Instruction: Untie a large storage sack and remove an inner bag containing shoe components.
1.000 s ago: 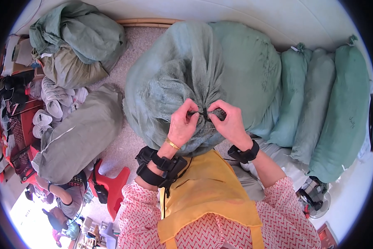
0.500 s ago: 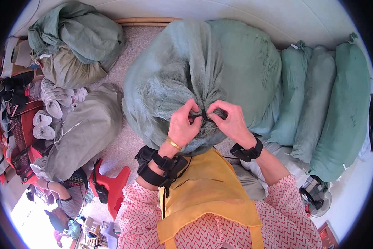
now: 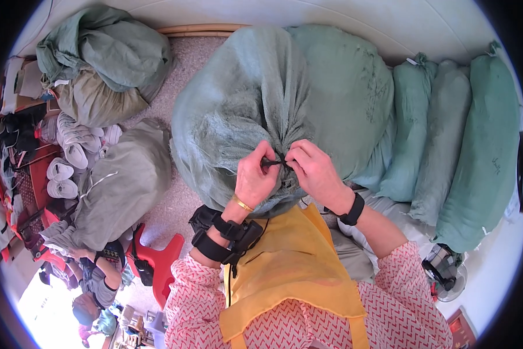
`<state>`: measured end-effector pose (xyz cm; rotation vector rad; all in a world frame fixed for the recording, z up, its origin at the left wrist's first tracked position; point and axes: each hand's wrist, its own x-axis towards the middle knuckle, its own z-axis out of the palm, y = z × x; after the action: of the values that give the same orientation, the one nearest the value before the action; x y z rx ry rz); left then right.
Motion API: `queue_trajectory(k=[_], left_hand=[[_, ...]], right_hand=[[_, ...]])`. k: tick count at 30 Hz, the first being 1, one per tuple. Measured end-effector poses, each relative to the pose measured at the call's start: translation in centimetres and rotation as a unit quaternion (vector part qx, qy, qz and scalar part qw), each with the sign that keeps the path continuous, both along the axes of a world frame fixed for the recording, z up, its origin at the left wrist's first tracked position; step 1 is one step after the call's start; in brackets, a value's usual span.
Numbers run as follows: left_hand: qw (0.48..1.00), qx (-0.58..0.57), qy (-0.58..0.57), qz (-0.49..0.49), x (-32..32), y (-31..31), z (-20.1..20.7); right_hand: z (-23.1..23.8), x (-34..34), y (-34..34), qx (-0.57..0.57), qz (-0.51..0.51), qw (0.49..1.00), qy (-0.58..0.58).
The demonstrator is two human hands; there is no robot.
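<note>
At the gathered neck [image 3: 280,138] of the large sack [image 3: 226,110], left hand [image 3: 254,179] and right hand [image 3: 317,173] each pinch the black tie [image 3: 272,163], thumb and fingertips closed.

A pale blouse [image 3: 273,326] printed with red zigzags is worn, its sleeves [image 3: 194,291] cut to about the elbow. It is covered, at lower centre, by a yellow apron [image 3: 287,262] with two matching straps [image 3: 360,333]. Left of centre, the left forearm [image 3: 212,235] is wrapped in black bands [image 3: 210,246] fitted with a dark, boxy device [image 3: 248,234]; above these, a gold-coloured bracelet [image 3: 242,203] is worn. Right of centre, the right wrist is encircled by a black cuff [image 3: 354,210].
</note>
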<state>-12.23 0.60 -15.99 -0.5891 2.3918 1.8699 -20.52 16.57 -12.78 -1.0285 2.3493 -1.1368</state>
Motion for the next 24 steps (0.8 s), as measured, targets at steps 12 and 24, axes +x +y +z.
queue_trajectory(k=[12, 24], left_hand=[[1.000, -0.010, -0.013, -0.002, -0.24, 0.24, 0.10], [1.000, 0.008, 0.003, 0.013, -0.45, 0.55, -0.49]], right_hand=[[-0.22, 0.42, -0.01, 0.034, 0.042, 0.998, 0.016], [-0.67, -0.07, 0.13, 0.039, 0.046, 0.998, -0.034]])
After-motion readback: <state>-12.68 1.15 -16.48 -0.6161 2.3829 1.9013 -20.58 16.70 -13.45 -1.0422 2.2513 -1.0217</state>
